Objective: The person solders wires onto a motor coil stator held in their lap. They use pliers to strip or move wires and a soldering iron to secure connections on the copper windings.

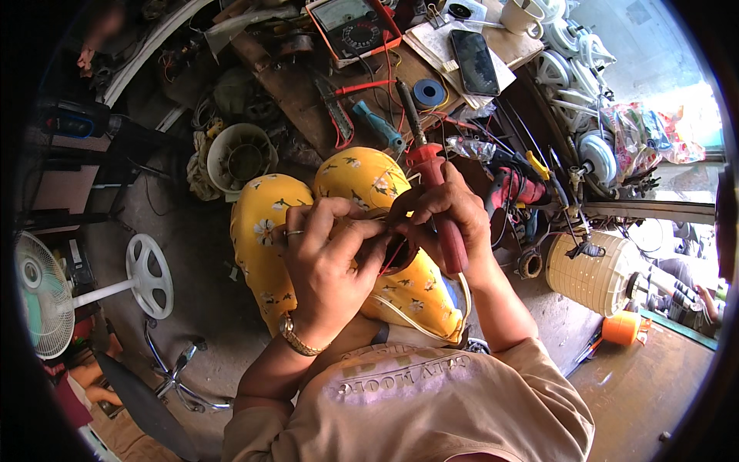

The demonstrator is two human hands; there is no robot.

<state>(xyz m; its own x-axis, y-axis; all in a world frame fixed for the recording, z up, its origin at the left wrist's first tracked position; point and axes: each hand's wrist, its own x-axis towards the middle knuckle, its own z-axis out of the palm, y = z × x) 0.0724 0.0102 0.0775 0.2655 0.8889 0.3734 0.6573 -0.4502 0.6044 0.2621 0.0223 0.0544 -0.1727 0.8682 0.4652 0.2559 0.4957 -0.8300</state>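
My right hand (468, 215) is closed round the red handle of a soldering iron (449, 245), whose metal shaft points up and away from me over the bench. Thumb and forefinger of the same hand meet at a small dark round part (400, 259) with a thin red wire, above my lap. On its other side my left hand (327, 262) pinches at that part with bent fingers. The fingers hide most of it, so its exact kind does not show. The iron's pale cord (416, 323) loops below the right hand across my yellow flowered trousers.
Ahead, a wooden bench holds an analog multimeter (358, 31), red-handled cutters (339, 115), a blue solder spool (429, 92) and a phone (474, 61). A bucket (242, 158) stands left of my knees. At far left is a fan (42, 296); right, a red power tool (519, 185).
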